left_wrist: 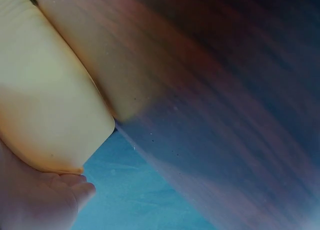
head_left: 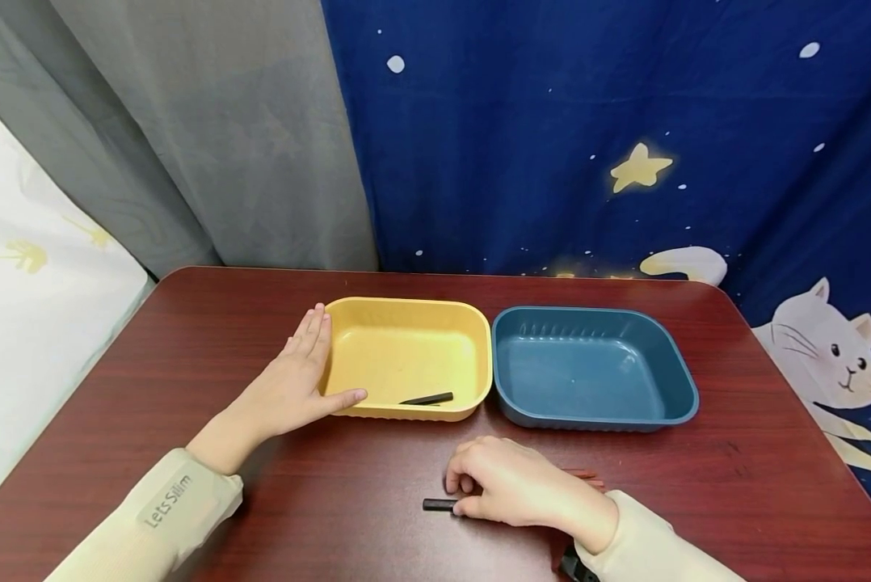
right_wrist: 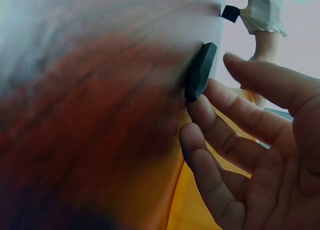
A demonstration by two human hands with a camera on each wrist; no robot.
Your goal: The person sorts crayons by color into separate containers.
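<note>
My left hand (head_left: 293, 376) rests on the left side of a yellow bin (head_left: 406, 411), fingers straight along its wall and thumb over the front rim. A thin black stick (head_left: 435, 398) lies inside that bin near the front. On the table in front of the bins, my right hand (head_left: 511, 483) is at a short black stick (head_left: 438, 504), partly covered by it in the head view. From the right wrist, this faceted black stick (right_wrist: 201, 73) appears at the fingertips, with the thumb apart from it and the fingers loosely bent.
A blue bin (head_left: 588, 424) stands against the yellow bin's right side. Some reddish sticks (head_left: 586, 475) show behind the right wrist, partly hidden. Curtains (head_left: 552, 162) hang behind the brown table (head_left: 319, 501).
</note>
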